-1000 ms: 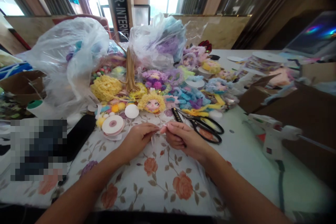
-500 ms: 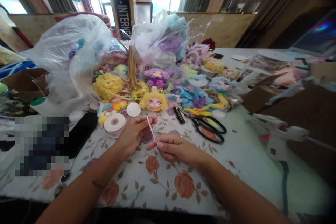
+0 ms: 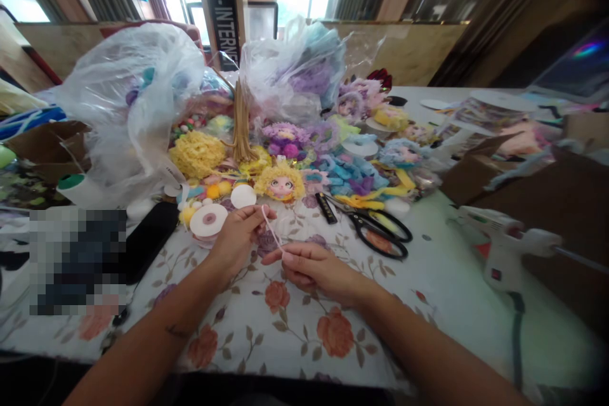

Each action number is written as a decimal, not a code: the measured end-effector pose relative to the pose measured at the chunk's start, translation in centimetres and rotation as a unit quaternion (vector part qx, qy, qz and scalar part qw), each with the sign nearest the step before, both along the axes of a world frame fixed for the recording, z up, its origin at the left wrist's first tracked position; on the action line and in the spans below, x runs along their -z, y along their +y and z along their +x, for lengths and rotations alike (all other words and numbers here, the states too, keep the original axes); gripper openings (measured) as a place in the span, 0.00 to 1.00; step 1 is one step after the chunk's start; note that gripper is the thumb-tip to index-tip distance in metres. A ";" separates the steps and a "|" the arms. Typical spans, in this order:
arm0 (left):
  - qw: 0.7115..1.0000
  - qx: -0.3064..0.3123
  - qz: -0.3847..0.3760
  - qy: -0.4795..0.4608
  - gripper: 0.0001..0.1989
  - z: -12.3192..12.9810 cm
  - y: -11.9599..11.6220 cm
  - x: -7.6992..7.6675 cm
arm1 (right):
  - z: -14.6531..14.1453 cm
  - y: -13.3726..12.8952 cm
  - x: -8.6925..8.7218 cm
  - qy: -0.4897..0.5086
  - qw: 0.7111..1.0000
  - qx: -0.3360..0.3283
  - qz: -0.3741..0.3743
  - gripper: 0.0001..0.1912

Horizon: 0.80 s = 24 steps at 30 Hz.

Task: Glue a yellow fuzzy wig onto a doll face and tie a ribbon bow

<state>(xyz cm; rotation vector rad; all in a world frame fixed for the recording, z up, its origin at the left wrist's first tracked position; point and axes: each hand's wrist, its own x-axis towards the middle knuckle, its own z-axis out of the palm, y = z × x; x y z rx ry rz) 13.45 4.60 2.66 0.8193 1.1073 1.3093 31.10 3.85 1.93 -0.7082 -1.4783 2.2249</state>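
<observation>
A thin pale pink ribbon [image 3: 272,228] runs slantwise between my two hands, above the flowered tablecloth. My left hand [image 3: 242,231] pinches its upper end between thumb and fingers. The lower end is gripped by my right hand [image 3: 311,266], thumb pressed on the index finger. Just beyond them sits a doll head [image 3: 280,183] with curly yellow hair. A white ribbon spool [image 3: 208,221] lies beside my left wrist, and a white round disc [image 3: 243,196] is behind my left fingers.
Black-handled scissors [image 3: 380,235] and a small black strip [image 3: 326,208] lie to the right. A white glue gun [image 3: 504,247] stands farther right near a cardboard box [image 3: 537,203]. A black phone-like object [image 3: 150,241] is at left. Plastic bags [image 3: 137,82] and yarn pieces [image 3: 197,153] crowd the back.
My left hand has shifted slightly left with the upper end of the ribbon. The ribbon now bends a little more, while my right hand has hardly moved.
</observation>
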 end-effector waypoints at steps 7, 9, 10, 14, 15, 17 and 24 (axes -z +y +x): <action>0.998 -0.040 0.011 0.037 0.12 -0.1 0.5 1.0 | -0.2 0.1 0.2 0.028 0.999 0.016 -0.036 0.24; 0.995 -0.078 0.013 0.063 0.14 0.1 0.7 1.2 | -0.4 -0.1 0.3 0.025 0.998 0.020 -0.053 0.26; 0.992 -0.093 0.017 0.081 0.14 0.1 0.7 1.3 | -0.6 -0.2 0.2 0.017 0.998 0.022 -0.051 0.26; 0.977 -0.104 0.062 0.174 0.13 0.2 0.7 1.3 | -0.8 -0.8 -0.4 -0.024 0.999 0.029 0.027 0.24; 0.972 -0.097 0.078 0.198 0.13 0.2 0.6 1.3 | -0.8 -0.8 -0.7 -0.031 0.997 0.039 0.051 0.24; 0.957 -0.082 0.109 0.256 0.12 0.0 0.6 1.3 | -0.7 -0.7 -1.0 -0.039 0.994 0.057 0.089 0.24; 0.845 0.011 0.237 0.479 0.16 -0.8 0.8 1.3 | -0.2 -0.5 -1.4 -0.098 0.971 0.038 0.217 0.24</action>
